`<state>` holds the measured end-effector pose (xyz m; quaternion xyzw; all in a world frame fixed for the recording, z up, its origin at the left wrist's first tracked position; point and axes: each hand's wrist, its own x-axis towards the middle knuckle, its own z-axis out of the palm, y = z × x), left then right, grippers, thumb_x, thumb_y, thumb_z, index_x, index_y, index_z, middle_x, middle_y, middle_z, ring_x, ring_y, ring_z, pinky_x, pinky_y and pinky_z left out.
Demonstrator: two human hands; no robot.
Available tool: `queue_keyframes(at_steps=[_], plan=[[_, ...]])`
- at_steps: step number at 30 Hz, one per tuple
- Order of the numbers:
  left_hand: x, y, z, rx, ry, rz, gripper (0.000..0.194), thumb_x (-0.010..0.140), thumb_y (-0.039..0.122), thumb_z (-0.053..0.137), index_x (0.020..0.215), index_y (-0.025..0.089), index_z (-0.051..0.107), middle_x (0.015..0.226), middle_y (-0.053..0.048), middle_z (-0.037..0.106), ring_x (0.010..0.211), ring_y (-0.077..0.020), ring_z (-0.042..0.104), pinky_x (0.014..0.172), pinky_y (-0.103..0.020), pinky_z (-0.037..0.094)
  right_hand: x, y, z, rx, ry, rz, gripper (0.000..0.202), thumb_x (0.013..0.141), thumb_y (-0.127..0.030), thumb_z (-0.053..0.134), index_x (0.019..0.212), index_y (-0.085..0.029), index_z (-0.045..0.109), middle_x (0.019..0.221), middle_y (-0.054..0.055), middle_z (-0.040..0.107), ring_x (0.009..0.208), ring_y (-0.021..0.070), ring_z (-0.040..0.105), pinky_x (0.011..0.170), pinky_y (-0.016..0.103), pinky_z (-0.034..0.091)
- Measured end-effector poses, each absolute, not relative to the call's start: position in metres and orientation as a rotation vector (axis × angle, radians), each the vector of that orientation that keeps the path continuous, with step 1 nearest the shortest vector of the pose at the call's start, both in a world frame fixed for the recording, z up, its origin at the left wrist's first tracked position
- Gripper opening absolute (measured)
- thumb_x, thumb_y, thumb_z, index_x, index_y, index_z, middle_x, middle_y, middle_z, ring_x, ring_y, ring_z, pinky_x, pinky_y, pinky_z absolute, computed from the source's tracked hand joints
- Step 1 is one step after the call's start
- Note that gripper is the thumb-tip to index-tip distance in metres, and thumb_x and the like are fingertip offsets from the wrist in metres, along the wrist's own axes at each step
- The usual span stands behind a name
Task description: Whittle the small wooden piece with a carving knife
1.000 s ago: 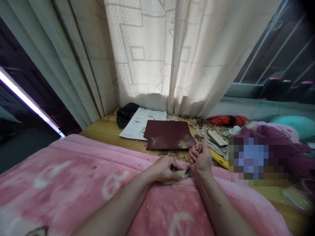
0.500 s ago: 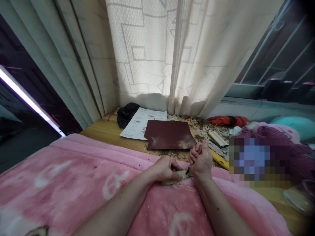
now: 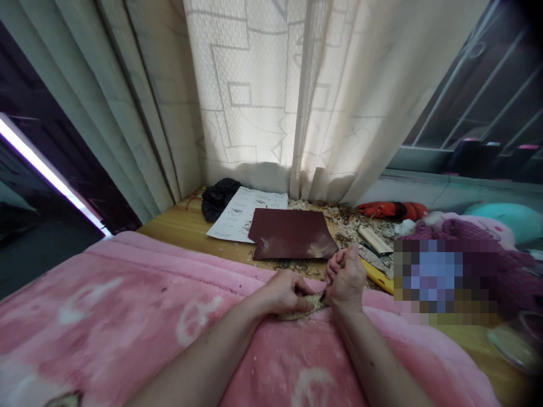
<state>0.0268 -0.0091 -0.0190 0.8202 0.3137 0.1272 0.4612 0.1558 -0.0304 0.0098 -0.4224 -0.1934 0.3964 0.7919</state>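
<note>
My left hand (image 3: 289,291) is closed on a tan, rough-surfaced flat piece (image 3: 313,305) that rests on the pink blanket (image 3: 139,299). Its thumb and fingers pinch the piece from the left. Close by on the right, my right hand (image 3: 347,280) makes a fist around a small tool whose dark tip (image 3: 323,295) pokes out low, at the right end of the tan piece. The rest of that tool is hidden in the fist, so its kind does not show.
Beyond the blanket, a brown sheet (image 3: 292,232) overlaps a white printed sheet (image 3: 241,212) on the wooden surface. Shavings (image 3: 345,217) lie scattered about. A black bag (image 3: 216,200), a yellow-handled object (image 3: 377,277), a pale block (image 3: 375,239) and an orange-red bundle (image 3: 392,210) are nearby.
Both hands keep nearly the same place. The dark tool tip at the tan piece has shifted very slightly; nothing has been taken up or let go.
</note>
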Motion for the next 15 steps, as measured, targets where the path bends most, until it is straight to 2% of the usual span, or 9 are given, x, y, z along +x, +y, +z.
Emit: queue_keyframes(at_steps=[8,15], plan=[[0.0271,-0.0088,-0.0211,2.022,0.799,0.295,0.023,0.063,0.026,0.06,0.082,0.016,0.068,0.062,0.004,0.045,0.058,-0.0081,0.038,0.052,-0.017,0.027,0.1549,-0.0313,0.009,-0.913,-0.44,0.844,0.04,0.076,-0.053,0.045,0.057,-0.018,0.037,0.039,-0.009,0.029,0.03,0.0045,0.023,0.029,0.016,0.02],[0.0279,-0.0107,-0.0152,2.037,0.816,0.262,0.029,0.064,0.027,0.059,0.091,0.018,0.067,0.064,0.004,0.047,0.06,-0.0085,0.038,0.055,-0.017,0.028,0.158,-0.0295,0.0087,-0.882,-0.414,0.895,0.039,0.076,-0.052,0.046,0.058,-0.018,0.036,0.038,-0.009,0.028,0.029,0.0044,0.02,0.027,0.015,0.013]])
